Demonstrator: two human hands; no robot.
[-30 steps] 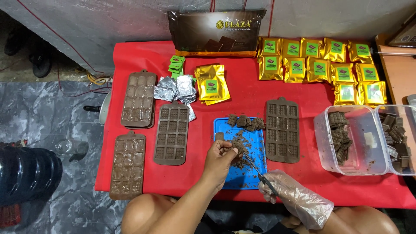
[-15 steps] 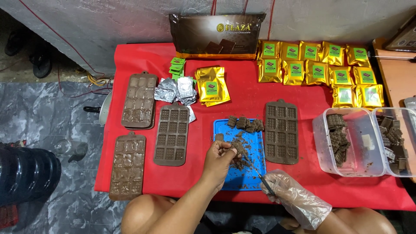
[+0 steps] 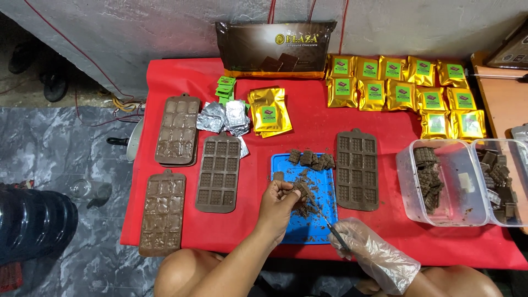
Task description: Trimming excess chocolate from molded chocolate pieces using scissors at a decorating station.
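My left hand (image 3: 278,204) pinches a chocolate piece (image 3: 301,190) over the blue cutting board (image 3: 324,223) on the red table (image 3: 181,77). My right hand (image 3: 360,245), in a clear plastic glove, grips a thin knife (image 3: 324,219) whose blade reaches up to that chocolate piece. Chocolate crumbs and several cut chocolate blocks (image 3: 311,158) lie on the board's far edge.
Brown chocolate moulds (image 3: 356,169) (image 3: 219,173) (image 3: 177,129) (image 3: 162,212) flank the board. Foil wrappers (image 3: 225,116), gold pouches (image 3: 268,111) (image 3: 407,91) and a large brown chocolate bag (image 3: 275,49) lie behind. Two clear tubs (image 3: 410,192) (image 3: 520,140) of chocolate stand at right.
The knife in my right hand has shifted slightly along the chocolate that my left hand holds; the hands stay over the blue board.
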